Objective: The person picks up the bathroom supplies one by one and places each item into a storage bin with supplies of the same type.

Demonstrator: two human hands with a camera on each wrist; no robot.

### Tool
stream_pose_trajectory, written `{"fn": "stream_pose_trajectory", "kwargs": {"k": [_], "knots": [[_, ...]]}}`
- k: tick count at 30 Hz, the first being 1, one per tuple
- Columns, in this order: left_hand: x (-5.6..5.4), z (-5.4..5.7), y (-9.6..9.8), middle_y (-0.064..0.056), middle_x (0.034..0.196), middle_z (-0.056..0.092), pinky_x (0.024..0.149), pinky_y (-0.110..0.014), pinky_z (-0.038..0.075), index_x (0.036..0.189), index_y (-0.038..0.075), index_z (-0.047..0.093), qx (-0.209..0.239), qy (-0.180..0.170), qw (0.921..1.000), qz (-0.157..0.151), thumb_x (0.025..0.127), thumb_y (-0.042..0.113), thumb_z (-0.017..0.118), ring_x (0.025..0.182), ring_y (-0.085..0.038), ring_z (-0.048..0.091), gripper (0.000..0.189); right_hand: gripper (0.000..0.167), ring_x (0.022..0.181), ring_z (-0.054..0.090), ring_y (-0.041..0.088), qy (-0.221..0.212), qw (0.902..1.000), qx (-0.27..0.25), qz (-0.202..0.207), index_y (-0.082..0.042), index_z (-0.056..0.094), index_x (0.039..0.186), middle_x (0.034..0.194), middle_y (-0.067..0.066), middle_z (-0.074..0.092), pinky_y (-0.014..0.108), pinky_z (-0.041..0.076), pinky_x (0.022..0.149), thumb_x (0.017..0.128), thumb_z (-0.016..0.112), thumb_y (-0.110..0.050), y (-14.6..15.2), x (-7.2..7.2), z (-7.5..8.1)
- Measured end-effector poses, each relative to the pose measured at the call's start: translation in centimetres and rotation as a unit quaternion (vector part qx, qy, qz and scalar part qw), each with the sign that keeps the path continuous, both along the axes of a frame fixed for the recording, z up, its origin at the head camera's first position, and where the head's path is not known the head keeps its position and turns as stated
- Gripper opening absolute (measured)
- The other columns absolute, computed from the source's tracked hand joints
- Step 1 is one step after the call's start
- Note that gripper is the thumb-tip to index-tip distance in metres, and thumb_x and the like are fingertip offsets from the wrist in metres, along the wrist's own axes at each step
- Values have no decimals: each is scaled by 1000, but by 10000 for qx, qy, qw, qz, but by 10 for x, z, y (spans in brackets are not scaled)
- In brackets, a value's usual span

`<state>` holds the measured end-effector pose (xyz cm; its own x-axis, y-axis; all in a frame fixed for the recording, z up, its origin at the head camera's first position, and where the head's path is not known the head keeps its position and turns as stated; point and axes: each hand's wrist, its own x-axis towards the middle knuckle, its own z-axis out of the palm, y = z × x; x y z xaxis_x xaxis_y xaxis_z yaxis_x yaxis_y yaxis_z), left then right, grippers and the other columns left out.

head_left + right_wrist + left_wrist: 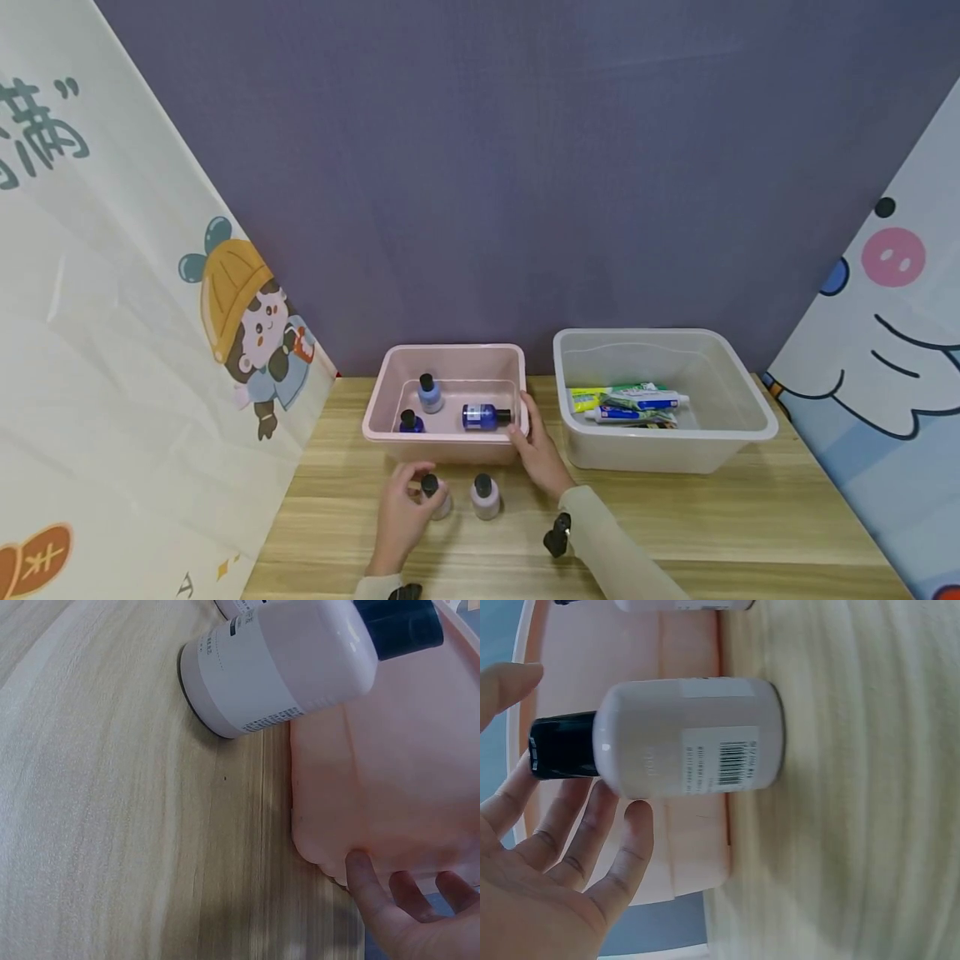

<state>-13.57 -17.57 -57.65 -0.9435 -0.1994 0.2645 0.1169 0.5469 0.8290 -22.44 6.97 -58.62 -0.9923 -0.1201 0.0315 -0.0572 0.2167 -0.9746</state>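
Observation:
A pale pink bottle with a black cap [690, 739] stands upright on the table in front of the pink bin [453, 451]. My left hand [403, 508] is around it, its fingertips right at the bottle's side and cap, while the thumb stands apart from the cap in the left wrist view. A second pale pink bottle [485, 500] stands upright to the right. My right hand [542, 454] holds the bin's front right corner, fingers along its side. Inside the bin, a dark blue bottle [480, 417] lies on its side, with a light blue bottle [431, 397] and another dark blue bottle [411, 423] upright.
To the right of the pink bin stands a larger white bin [660, 450] with several toothpaste tubes [630, 403] lying in it. Both bins stand at the back of the wooden table [712, 525], near a grey-blue panel [525, 167]. Printed white panels flank the table on both sides.

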Motion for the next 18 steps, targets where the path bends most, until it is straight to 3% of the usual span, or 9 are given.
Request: {"fn": "stream_pose_trajectory", "kwargs": {"k": [5, 13, 18], "knots": [[0, -9, -2, 2, 104, 68, 82, -28, 54, 108, 10, 73, -191, -39, 9998, 14, 70, 13, 92, 95, -14, 62, 41, 67, 151, 29, 47, -5, 10000, 15, 0, -57, 13, 157, 170, 19, 20, 67, 25, 119, 106, 53, -40, 0, -1, -1], [2, -16, -7, -3, 104, 66, 76, -26, 57, 108, 10, 71, -114, -392, 9992, 4, 71, 14, 92, 86, -12, 63, 42, 67, 151, 29, 45, -12, 10000, 4, -11, -59, 13, 156, 170, 18, 21, 67, 25, 120, 106, 54, -40, 0, -1, -1], [1, -18, -10, -4, 105, 66, 79, -26, 57, 109, 10, 71, -99, -517, 9986, 3, 71, 16, 92, 91, -15, 65, 44, 68, 151, 30, 44, -23, 10000, -67, -36, -60, 14, 155, 169, 17, 23, 65, 24, 121, 106, 54, -36, 0, -1, 0]]}}
